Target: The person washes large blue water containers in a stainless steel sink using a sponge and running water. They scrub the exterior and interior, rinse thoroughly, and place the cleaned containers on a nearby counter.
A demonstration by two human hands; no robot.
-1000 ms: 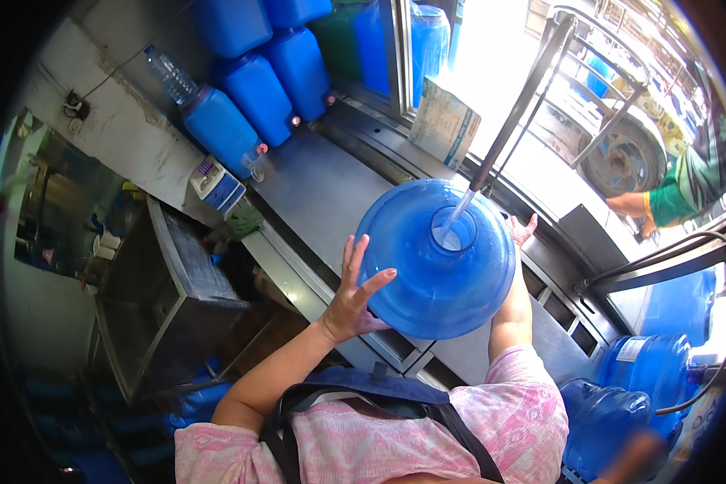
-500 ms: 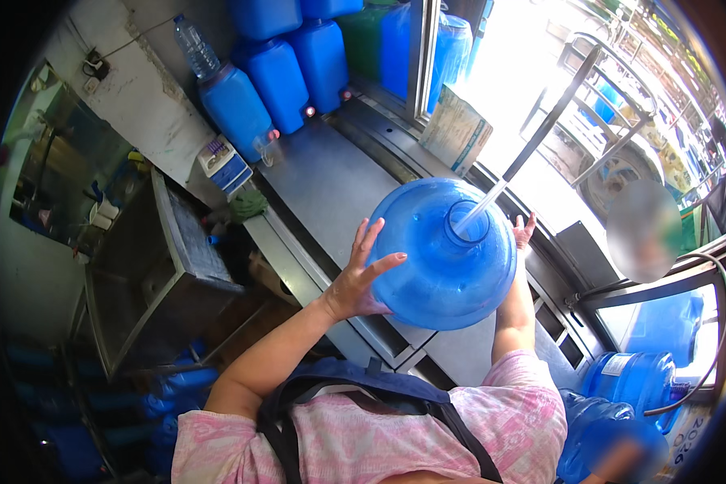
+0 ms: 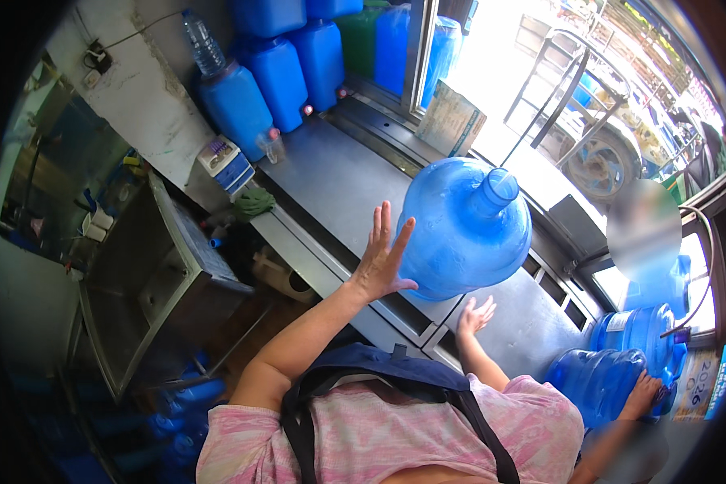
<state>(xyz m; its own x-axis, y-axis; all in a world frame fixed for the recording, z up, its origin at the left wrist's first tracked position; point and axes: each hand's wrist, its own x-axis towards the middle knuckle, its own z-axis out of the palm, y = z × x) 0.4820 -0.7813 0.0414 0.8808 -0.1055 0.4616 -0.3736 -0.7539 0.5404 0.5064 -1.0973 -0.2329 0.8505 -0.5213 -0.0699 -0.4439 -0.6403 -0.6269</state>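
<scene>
A large round blue water jug (image 3: 460, 234), see-through and with its open neck up, stands on the metal counter (image 3: 331, 189) in front of me. My left hand (image 3: 383, 258) is beside the jug's left side, fingers spread; whether it touches the plastic I cannot tell. Below the jug, over the near part of the counter, my right hand (image 3: 476, 315) is open and apart from it, holding nothing. A thin rod (image 3: 532, 133) slants down toward the neck from the upper right.
Blue jerrycans (image 3: 238, 105) line the counter's far left end. A metal sink (image 3: 149, 282) stands left, near a green cloth (image 3: 254, 203). At the lower right, another person's hand (image 3: 645, 395) is on a lying blue jug (image 3: 597, 383). A cardboard sheet (image 3: 452, 119) leans by the window.
My right hand has come off the jug's right side and moved down toward me. The jug's neck now shows farther right and higher. The other person's hand has reached the lying jug.
</scene>
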